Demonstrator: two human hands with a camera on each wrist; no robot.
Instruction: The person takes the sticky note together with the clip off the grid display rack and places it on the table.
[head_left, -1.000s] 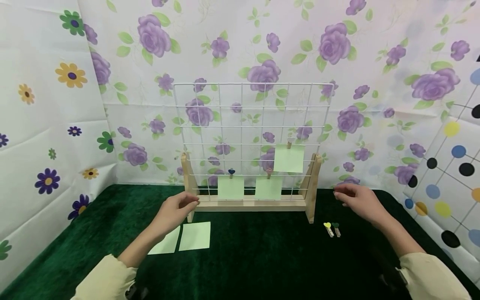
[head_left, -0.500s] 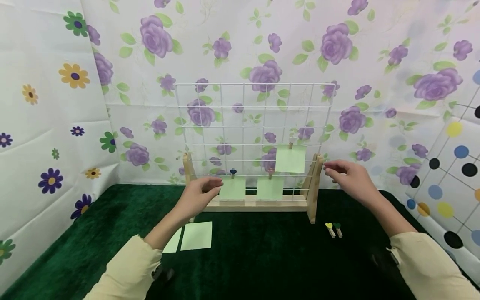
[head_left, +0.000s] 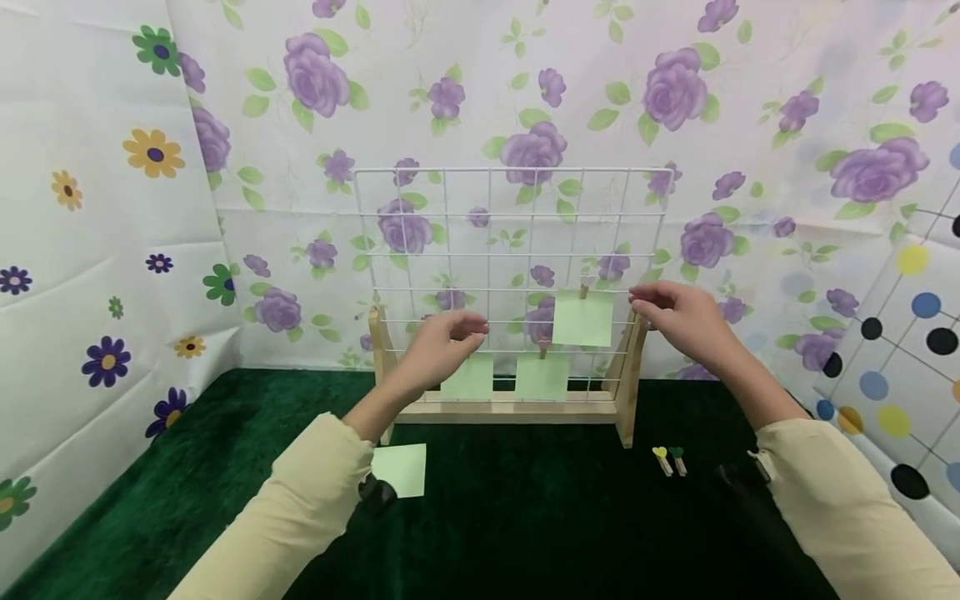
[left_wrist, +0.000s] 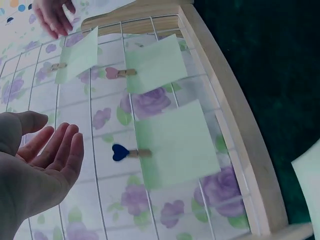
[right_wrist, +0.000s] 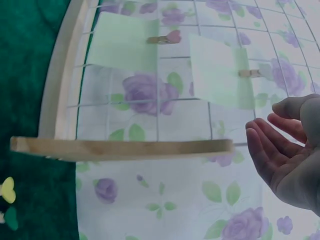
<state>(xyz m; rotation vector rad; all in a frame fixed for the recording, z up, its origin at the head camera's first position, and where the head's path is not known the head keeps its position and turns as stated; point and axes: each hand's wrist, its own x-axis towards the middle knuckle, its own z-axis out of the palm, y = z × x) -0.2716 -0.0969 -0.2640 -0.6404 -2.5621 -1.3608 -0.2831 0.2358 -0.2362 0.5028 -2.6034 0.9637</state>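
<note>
Head view: left hand [head_left: 437,354] is hovering near the lower-left note [head_left: 471,382], right hand [head_left: 686,321] beside the upper note [head_left: 582,321], both loosely curved and grasping nothing. That squarish note is hanging on the wire grid [head_left: 510,170], leftward of the nearer right hand.

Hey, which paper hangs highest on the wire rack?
The rightmost pale green paper, held by the pale heart clothespin. Those held by the pink heart clothespin and the blue heart clothespin hang lower, side by side.
</note>
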